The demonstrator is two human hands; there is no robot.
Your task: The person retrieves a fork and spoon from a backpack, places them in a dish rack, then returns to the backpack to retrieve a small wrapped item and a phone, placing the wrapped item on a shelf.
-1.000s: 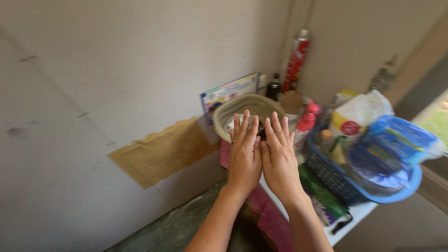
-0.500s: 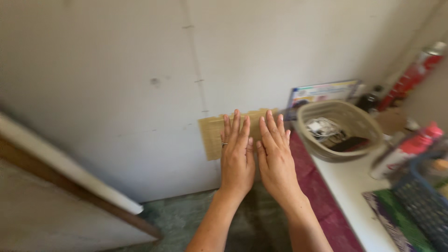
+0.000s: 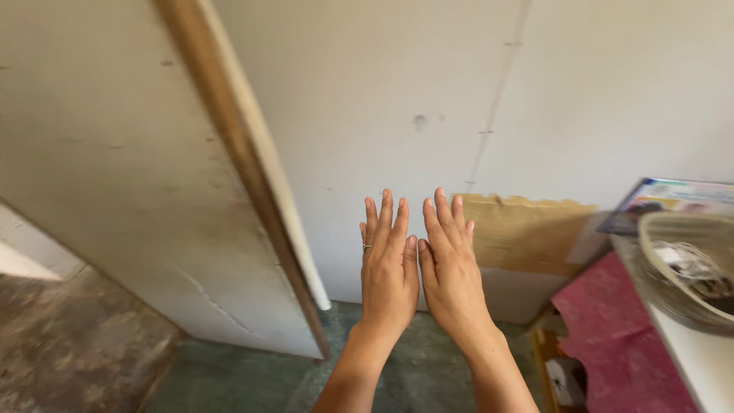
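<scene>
At nine o'clock a pale door with a wooden edge leans open against the wall. At the centre the left hand, with a ring on one finger, and the right hand are held out flat side by side, thumbs touching, each grip apart and holding nothing. At three o'clock of the hands a tan patch sits on the wall. Further toward three o'clock a basket stands on the white worktop, with a red cloth hanging below.
</scene>
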